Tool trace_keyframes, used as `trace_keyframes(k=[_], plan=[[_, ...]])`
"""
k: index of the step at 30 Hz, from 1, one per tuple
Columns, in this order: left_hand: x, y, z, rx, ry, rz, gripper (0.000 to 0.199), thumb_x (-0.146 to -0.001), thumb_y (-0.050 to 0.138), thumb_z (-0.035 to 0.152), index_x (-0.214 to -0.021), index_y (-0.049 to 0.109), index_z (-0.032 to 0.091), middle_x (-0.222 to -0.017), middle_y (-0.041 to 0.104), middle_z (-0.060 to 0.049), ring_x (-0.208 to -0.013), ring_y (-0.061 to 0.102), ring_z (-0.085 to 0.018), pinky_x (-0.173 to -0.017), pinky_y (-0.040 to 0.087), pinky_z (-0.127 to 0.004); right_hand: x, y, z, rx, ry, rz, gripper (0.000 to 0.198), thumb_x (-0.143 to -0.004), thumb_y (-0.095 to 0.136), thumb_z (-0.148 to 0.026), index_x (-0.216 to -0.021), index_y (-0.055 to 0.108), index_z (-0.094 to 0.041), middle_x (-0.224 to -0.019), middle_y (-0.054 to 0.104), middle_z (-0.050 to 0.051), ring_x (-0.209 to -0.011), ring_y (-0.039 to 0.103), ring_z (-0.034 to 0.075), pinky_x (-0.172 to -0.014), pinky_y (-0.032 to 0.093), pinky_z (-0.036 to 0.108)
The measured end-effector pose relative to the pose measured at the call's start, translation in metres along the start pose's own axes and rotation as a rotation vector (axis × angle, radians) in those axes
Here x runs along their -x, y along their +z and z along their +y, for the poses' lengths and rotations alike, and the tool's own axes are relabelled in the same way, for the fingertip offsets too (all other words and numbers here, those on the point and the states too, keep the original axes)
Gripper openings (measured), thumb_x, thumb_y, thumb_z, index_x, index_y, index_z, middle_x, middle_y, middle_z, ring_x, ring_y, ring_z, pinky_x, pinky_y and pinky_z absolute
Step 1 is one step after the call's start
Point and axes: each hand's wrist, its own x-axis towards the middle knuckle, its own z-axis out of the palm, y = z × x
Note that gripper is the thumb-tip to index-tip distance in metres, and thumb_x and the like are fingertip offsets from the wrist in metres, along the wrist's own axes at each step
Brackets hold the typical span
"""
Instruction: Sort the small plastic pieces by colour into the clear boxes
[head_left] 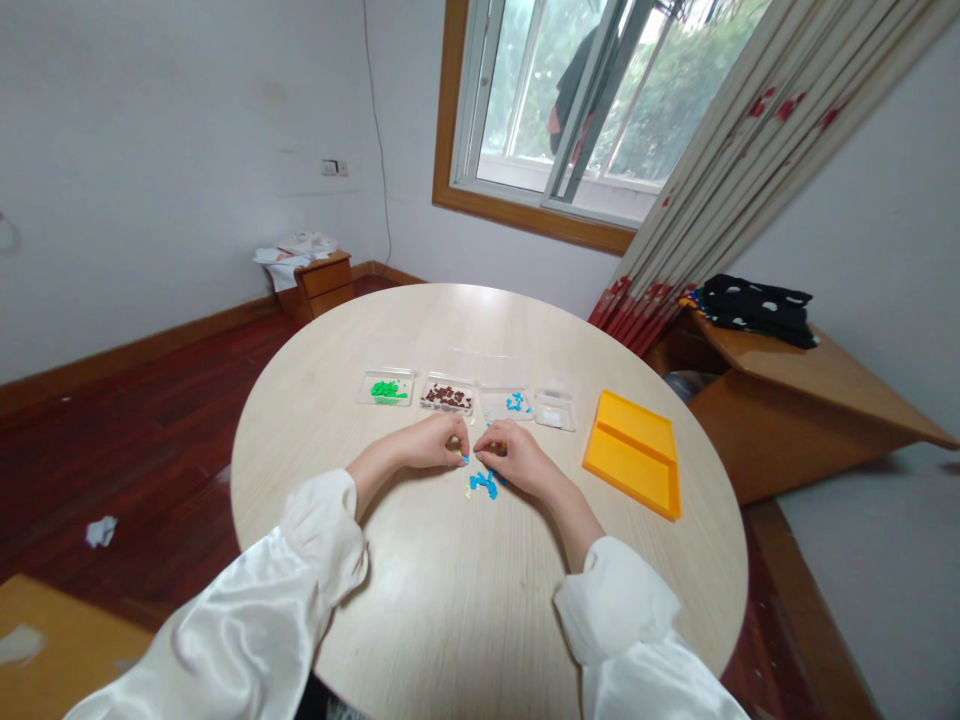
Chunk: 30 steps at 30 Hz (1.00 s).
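My left hand [433,441] is closed in a pinch on a small blue piece [465,460], with a bit of yellow beside it. Close by on the right, my right hand [521,456] has its thumb and fingers together, and whatever may be in them is too small to make out. A loose cluster of small blue pieces [485,484] lies on the table just below the fingertips. Tiny pale yellow pieces [469,491] are scattered at its left edge.
Beyond my hands stand clear trays of green pieces [388,389], dark brown pieces [448,396] and blue pieces [516,402], plus a small clear box [556,412]. A yellow two-part tray [637,440] lies to the right on the round table [442,610].
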Motion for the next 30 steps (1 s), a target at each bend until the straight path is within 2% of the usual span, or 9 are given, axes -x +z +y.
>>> trace_keyframes(k=[6, 11, 17, 25, 28, 30], plan=[[-0.002, 0.001, 0.0, 0.078, -0.081, 0.041, 0.01, -0.068, 0.058, 0.014, -0.074, 0.065, 0.012, -0.061, 0.055, 0.001, -0.057, 0.045, -0.01, -0.054, 0.033, -0.021, 0.0, 0.0, -0.003, 0.036, 0.019, -0.043, 0.011, -0.075, 0.058, -0.008, -0.069, 0.063, -0.016, -0.071, 0.06, 0.002, -0.074, 0.051, 0.015, -0.072, 0.04, 0.029], [-0.003, 0.001, 0.002, 0.142, -0.064, 0.101, 0.006, -0.068, 0.055, 0.012, -0.071, 0.06, 0.012, -0.058, 0.051, 0.003, -0.055, 0.043, -0.008, -0.052, 0.031, -0.02, 0.001, 0.0, -0.001, -0.044, 0.119, 0.024, 0.011, -0.079, 0.052, -0.013, -0.074, 0.061, -0.015, -0.073, 0.062, 0.002, -0.072, 0.053, 0.014, -0.071, 0.04, 0.027], [-0.004, 0.001, 0.001, 0.097, -0.059, 0.149, 0.007, -0.066, 0.053, 0.009, -0.069, 0.057, 0.013, -0.058, 0.048, 0.004, -0.055, 0.04, -0.008, -0.052, 0.029, -0.02, -0.001, 0.002, 0.004, -0.225, 0.217, 0.16, 0.014, -0.079, 0.05, -0.023, -0.077, 0.061, -0.016, -0.068, 0.063, 0.0, -0.062, 0.054, 0.012, -0.061, 0.041, 0.024], [-0.004, 0.001, -0.001, 0.09, -0.051, 0.175, 0.006, -0.066, 0.053, 0.008, -0.068, 0.056, 0.013, -0.058, 0.046, 0.005, -0.055, 0.039, -0.007, -0.053, 0.028, -0.02, -0.004, -0.004, 0.009, -0.13, 0.218, 0.496, 0.014, -0.073, 0.051, -0.026, -0.072, 0.062, -0.017, -0.072, 0.066, 0.004, -0.068, 0.058, 0.016, -0.064, 0.044, 0.027], [-0.004, 0.0, 0.004, 0.102, -0.055, 0.191, 0.003, -0.067, 0.055, 0.01, -0.068, 0.057, 0.013, -0.058, 0.047, 0.004, -0.056, 0.039, -0.007, -0.053, 0.029, -0.02, -0.005, -0.004, 0.017, -0.144, 0.279, 0.609, 0.021, -0.076, 0.05, -0.029, -0.082, 0.066, -0.016, -0.083, 0.069, 0.008, -0.075, 0.061, 0.018, -0.071, 0.047, 0.032], [-0.003, -0.001, 0.006, 0.118, -0.056, 0.193, 0.004, -0.07, 0.054, 0.012, -0.07, 0.059, 0.012, -0.059, 0.049, 0.003, -0.056, 0.04, -0.008, -0.053, 0.029, -0.021, -0.005, -0.004, 0.022, -0.185, 0.299, 0.634, 0.028, -0.077, 0.048, -0.03, -0.092, 0.066, -0.015, -0.096, 0.069, 0.011, -0.087, 0.062, 0.02, -0.079, 0.048, 0.035]])
